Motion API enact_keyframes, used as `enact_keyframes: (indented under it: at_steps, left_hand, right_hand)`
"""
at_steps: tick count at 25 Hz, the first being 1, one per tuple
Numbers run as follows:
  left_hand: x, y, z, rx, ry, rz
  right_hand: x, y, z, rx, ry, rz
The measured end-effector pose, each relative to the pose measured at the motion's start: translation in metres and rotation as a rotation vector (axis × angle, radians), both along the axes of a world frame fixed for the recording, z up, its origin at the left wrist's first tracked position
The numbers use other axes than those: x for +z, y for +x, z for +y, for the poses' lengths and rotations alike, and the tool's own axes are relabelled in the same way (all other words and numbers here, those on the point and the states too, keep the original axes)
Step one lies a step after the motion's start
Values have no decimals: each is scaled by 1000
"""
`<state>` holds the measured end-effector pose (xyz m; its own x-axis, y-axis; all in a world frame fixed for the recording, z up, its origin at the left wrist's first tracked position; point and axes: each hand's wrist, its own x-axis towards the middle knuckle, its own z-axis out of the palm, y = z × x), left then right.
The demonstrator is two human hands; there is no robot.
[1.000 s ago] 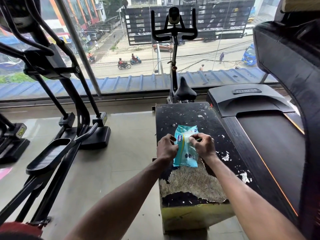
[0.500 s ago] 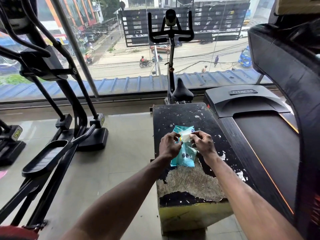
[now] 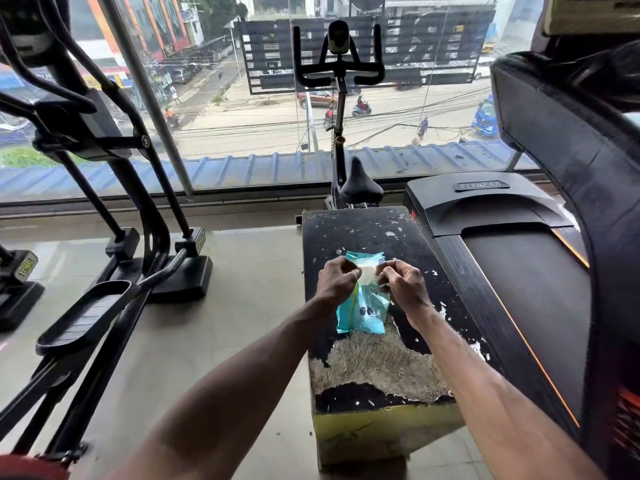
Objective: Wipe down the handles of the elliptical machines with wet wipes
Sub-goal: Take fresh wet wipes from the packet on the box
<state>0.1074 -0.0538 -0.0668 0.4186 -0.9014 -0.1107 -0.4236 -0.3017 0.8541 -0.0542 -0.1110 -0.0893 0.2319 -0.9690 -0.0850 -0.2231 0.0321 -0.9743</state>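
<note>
Elliptical (image 3: 114, 188): far left, well apart from the hands; its handles run up out of view and are not yet wiped.
Left hand (image 3: 337, 280): grip closed, fingers curled, pinching the left edge of the wipe.
Wipe (image 3: 367, 274): a small white tuft between both hands at the mouth of the pack. It looks thin, limp and damp and would tear easily. Best taken by a corner and drawn out slowly.
Pack (image 3: 363, 310): soft teal pouch lying on the table under the hands. It is probably light and slick, and likely to lift with the wipe unless pinned.
Right hand (image 3: 401, 285): grip closed, pinching what seems to be the wipe's right edge; the pack's flap may be caught in the pinch too.
Table (image 3: 381, 362): worn black top, peeling at the near end.
Treadmill (image 3: 519, 271): just right of the table.
</note>
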Motion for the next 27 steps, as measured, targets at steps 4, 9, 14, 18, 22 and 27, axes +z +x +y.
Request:
enact_keyframes:
  at_steps: [4, 9, 14, 18, 22, 27]
  left_hand:
    - [1, 5, -5, -1, -27, 46]
    - [11, 7, -8, -95, -82, 130]
    - [21, 13, -10, -142, -71, -34]
    - [26, 15, -10, -91, -87, 123]
    - [28, 20, -9, -53, -95, 280]
    - [33, 25, -5, 45, -117, 581]
  right_hand:
    - [2, -2, 2, 31, -112, 134]
    - [9, 1, 5, 91, -182, 213]
    - [12, 2, 5, 141, -229, 275]
    - [17, 7, 5, 48, -258, 258]
    - [29, 13, 4, -4, -262, 190]
    - [39, 19, 3, 12, -229, 98]
